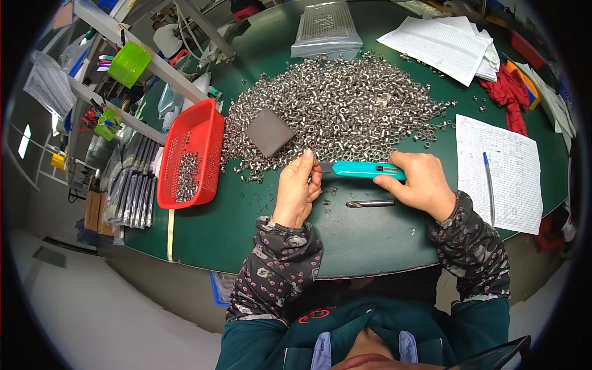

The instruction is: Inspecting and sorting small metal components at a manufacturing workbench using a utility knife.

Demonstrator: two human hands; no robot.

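Observation:
My right hand (425, 182) grips a teal utility knife (361, 170) by its handle, the knife lying nearly level and pointing left. Its dark blade reaches the fingertips of my left hand (297, 190), which are pinched together; whatever small thing they hold is hidden. Beyond both hands spreads a large heap of small shiny metal rings (345, 105). A dark grey square block (270, 132) rests on the heap's near left side. Closer to me, a drill bit (370, 203) lies on the green table (370, 240), with a few loose rings and thin shavings left of it.
At the left stands a red perforated basket (209, 169) with some metal pieces inside. A pen (488, 185) lies on a printed sheet (518, 179) at right. Farther back are papers (438, 46), a red cloth (509, 95) and a clear bag of tubes (327, 28).

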